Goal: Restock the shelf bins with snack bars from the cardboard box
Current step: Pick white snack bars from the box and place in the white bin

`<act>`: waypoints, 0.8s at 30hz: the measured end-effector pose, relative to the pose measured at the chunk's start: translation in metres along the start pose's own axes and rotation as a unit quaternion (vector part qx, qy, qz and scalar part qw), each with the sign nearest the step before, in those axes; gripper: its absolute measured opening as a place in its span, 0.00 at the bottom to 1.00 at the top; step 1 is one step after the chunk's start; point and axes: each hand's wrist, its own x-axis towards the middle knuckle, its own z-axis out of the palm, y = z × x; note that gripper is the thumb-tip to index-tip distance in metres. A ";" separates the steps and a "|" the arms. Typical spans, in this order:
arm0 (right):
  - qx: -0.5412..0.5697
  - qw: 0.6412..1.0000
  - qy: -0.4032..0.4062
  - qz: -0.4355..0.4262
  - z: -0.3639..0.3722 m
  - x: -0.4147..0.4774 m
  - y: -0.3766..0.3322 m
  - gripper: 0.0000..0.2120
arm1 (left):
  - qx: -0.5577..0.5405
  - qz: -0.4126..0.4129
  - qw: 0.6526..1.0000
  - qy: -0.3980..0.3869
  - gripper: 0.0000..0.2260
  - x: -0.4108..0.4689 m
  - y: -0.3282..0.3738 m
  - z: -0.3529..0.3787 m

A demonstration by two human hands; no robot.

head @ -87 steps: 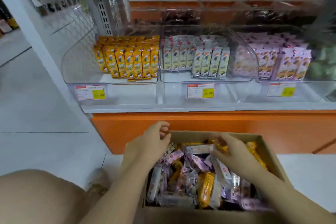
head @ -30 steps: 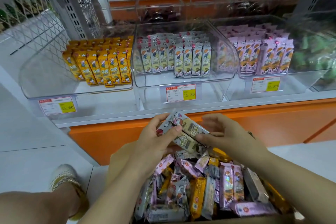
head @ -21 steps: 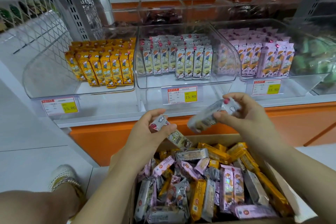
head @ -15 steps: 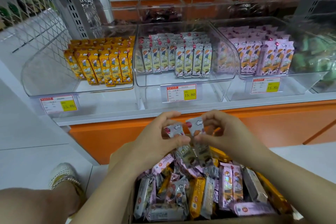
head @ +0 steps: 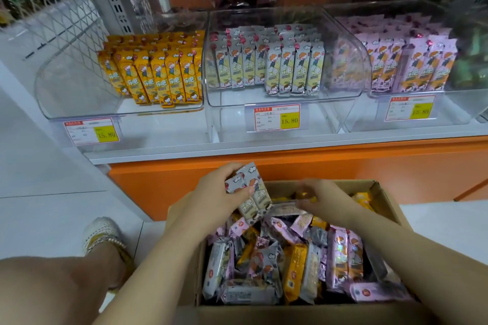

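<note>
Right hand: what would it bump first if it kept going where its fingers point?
The right hand points left, so probably the loose bar lying flat at the far end of the box; beyond that, the two bars the left hand holds. It is blurred, so depth is unsure.

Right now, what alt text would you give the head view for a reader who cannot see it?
A person's left hand holds two grey snack bars over an open cardboard box of mixed bars, while the blurred right hand reaches into the box. Behind, three clear shelf bins hold yellow, grey and purple bars.
</note>
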 end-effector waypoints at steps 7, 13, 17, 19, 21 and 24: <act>-0.336 0.942 -0.001 -0.007 0.049 0.020 0.025 0.23 | 0.024 -0.041 0.998 0.033 0.19 0.004 -0.018 -0.004; -0.326 0.945 0.022 -0.010 0.051 0.027 0.022 0.19 | 0.010 -0.052 0.998 0.032 0.23 0.010 -0.024 -0.003; -0.230 0.969 0.047 -0.078 0.042 0.016 0.018 0.16 | 0.004 -0.055 0.998 0.030 0.18 0.008 -0.022 -0.004; -0.174 0.972 0.071 -0.140 0.030 0.006 0.012 0.16 | 0.007 -0.052 0.998 0.029 0.18 0.008 -0.021 -0.006; -0.159 0.964 0.090 -0.192 0.014 -0.003 0.005 0.17 | 0.006 -0.048 0.998 0.025 0.18 0.007 -0.017 -0.008; -0.098 0.961 0.111 -0.234 -0.010 -0.014 -0.009 0.17 | -0.005 -0.037 0.999 0.019 0.18 0.004 -0.009 -0.011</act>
